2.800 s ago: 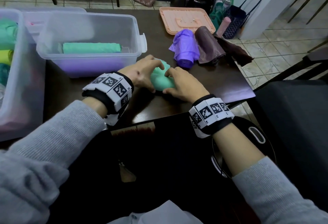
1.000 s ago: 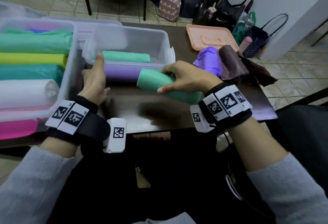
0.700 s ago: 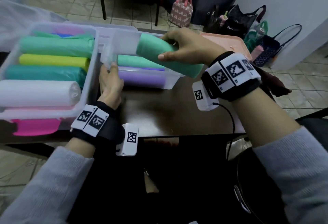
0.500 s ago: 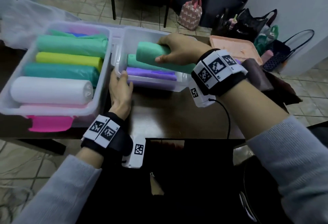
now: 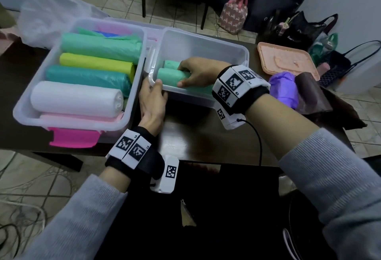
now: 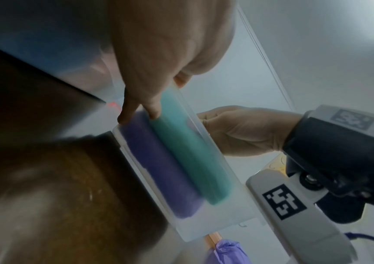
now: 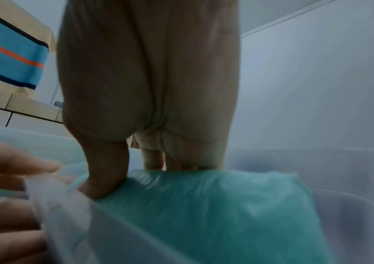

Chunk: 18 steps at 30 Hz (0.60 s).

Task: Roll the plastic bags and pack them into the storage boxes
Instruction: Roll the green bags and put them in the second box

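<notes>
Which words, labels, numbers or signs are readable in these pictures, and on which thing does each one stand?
"L4", "L5": tiny print beside the code squares on the left wristband, as far as legible.
"R2": likewise on the right wristband; its neighbouring marks are too small to read.
The code squares themselves bear patterns only, no letters.

Dim, cool indoor light. The head view is sharp at centre and bends at its edges, with a pale sheen on the dark glossy counter [image 5: 206, 136]. Both wrist views are soft, smeared and strongly distorted.
</notes>
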{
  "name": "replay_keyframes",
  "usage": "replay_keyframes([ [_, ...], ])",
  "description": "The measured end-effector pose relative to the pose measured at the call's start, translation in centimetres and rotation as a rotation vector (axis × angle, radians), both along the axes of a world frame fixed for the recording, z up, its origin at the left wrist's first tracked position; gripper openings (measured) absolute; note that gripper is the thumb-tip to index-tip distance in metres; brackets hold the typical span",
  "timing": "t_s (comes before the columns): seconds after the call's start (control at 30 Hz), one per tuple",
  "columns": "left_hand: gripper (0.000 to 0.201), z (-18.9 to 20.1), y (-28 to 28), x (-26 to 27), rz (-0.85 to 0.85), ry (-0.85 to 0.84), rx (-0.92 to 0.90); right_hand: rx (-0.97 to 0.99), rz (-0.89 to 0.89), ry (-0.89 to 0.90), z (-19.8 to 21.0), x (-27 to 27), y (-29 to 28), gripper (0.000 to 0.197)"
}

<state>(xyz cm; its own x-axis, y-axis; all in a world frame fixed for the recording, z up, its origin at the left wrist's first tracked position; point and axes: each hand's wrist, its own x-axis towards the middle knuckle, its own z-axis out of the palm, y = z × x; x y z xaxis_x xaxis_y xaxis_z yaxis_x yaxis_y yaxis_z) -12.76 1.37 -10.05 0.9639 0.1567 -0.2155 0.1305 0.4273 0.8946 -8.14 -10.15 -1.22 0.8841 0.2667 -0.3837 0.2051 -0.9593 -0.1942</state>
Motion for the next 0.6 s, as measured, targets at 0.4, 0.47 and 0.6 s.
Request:
replay_keyframes([
  [0.4,0.018,0.6,-0.4,1.2,0.044,0.065,0.131,0.043,-0.162,-0.183,-1.3,0.8,0.2,0.045],
  [0.47,0.017,0.6,-0.4,1.3,0.036,0.072,0.149,0.052,-0.166,-0.185,-1.1,1.1,-0.1,0.044],
  [0.6,0.012,1.0,-0.3,1.3,0.022,0.096,0.19,0.131,-0.114,-0.117,-0.1,1.1,-0.7,0.047],
])
